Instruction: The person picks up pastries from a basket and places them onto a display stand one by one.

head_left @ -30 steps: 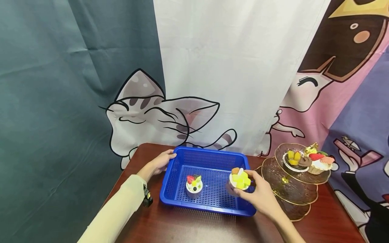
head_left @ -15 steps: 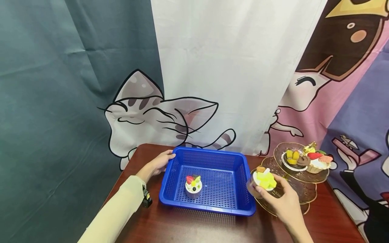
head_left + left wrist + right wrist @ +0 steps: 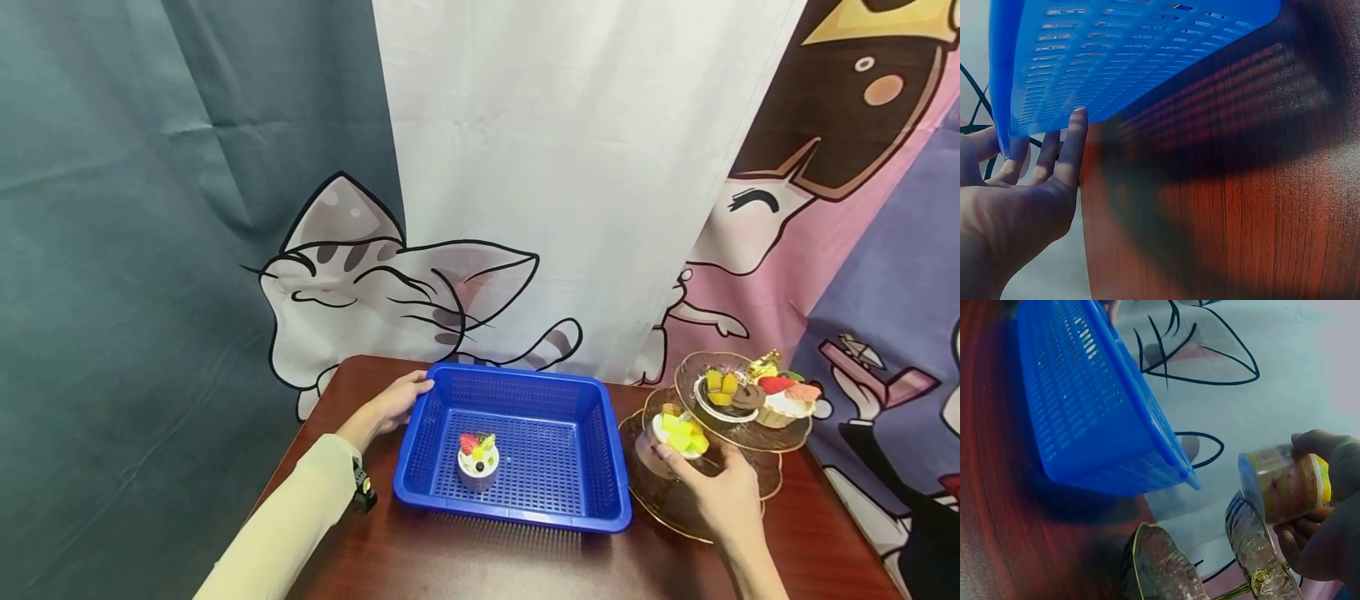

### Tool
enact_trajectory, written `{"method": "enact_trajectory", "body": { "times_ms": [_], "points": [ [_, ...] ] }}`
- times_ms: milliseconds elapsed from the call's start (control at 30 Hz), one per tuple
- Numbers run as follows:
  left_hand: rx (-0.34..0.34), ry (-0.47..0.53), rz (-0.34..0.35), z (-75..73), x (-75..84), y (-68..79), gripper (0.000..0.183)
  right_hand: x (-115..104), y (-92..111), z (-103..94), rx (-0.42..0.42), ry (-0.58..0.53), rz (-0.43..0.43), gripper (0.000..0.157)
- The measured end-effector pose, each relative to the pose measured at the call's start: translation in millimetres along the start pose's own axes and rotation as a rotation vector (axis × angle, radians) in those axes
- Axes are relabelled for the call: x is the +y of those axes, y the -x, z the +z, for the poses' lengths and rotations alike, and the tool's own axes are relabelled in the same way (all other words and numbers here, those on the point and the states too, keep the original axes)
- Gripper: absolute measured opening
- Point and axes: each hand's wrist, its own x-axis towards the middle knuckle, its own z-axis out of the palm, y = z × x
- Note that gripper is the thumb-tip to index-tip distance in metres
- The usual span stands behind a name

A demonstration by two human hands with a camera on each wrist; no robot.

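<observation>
My left hand (image 3: pixel 397 402) grips the left rim of a blue plastic basket (image 3: pixel 517 516), thumb over the edge and fingers against the outer wall (image 3: pixel 1085 94). Inside the basket stands a small dessert cup (image 3: pixel 477 471) topped with strawberry and other fruit. Off to the right, my right hand (image 3: pixel 723 492) holds a second dessert cup (image 3: pixel 681 437), which has yellow fruit cubes on white cream. In the right wrist view this clear-walled cup (image 3: pixel 1285 484) is upright, its base right at the middle plate (image 3: pixel 1247 537) of a tiered glass stand.
The stand's top plate (image 3: pixel 757 437) overhangs the right hand and bears a chocolate tart (image 3: pixel 738 400), a strawberry-topped cupcake (image 3: pixel 783 410) and a gold finial (image 3: pixel 767 365). Its gold-edged bottom plate (image 3: pixel 675 510) lies close beside the basket. A cartoon curtain (image 3: pixel 570 208) hangs behind the brown table (image 3: pixel 450 567).
My right hand has carried the yellow-fruit cup rightward, out from over the basket and onto the middle level of the stand. The left hand and the basket have stayed put.
</observation>
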Motion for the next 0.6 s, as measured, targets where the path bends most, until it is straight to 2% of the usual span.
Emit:
{"method": "enact_trajectory", "body": {
  "times_ms": [300,600],
  "points": [
    [0.007,0.019,-0.008,-0.2,-1.4,-2.3,0.037,10.8,-12.0,-1.0,0.123,0.034,-0.054,0.076],
    [-0.001,0.016,0.003,-1.1,-4.5,-4.9,0.039,22.2,-20.1,4.1,0.224,0.146,-0.184,0.083]
  ]
}}
